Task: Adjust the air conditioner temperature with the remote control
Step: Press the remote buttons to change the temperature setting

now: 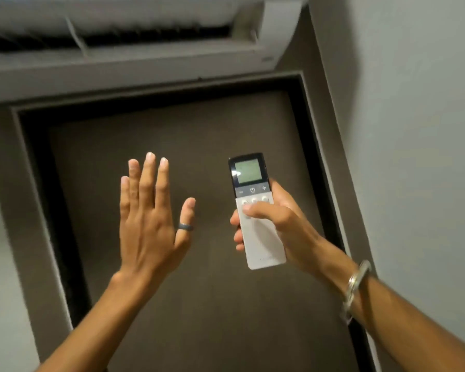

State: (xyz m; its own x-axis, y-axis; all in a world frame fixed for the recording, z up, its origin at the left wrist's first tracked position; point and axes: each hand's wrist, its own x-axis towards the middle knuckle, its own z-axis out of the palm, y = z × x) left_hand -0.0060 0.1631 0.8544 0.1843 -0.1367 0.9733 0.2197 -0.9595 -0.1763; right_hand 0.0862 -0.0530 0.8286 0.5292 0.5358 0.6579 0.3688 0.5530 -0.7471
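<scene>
Right hand (277,221) grips remote (255,208), left hand (151,210) spread, empty; aim at AC (145,49), thumb up to +/- btns.

AC unit (134,47) sits up top, right above the door (188,135). Remote (255,210) is in the right hand (282,224), left hand (151,221) beside it, both in front of the door.

right hand (273,224), carrying remote control (255,208)
</scene>
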